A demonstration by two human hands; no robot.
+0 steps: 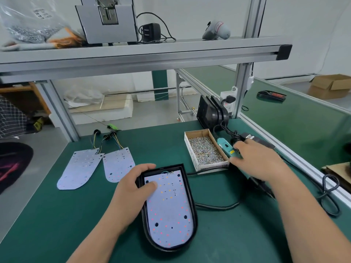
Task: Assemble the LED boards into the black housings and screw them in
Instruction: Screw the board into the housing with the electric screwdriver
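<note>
A: Item: board (169, 211), seated in housing (192, 204), bench (76, 215) at 6 o'clock. Left hand (133, 188): fingers hooked over the rim at 11 o'clock, thumb pressing the board.

B: Risk: the holes look empty. If the thumb lifts, the board may slide off them.

A: Item: right hand (256, 160), over the screwdriver (227, 148) at 2 o'clock. It is blurred, so I cannot tell the grip.

B: Risk: a black cable (216, 206) lies just beside the housing. A tug could drag the housing or upset the screw box (206, 150).

Factory assembly bench: green mat (76, 215), aluminium frame (144, 54), screw box (206, 149).
</note>
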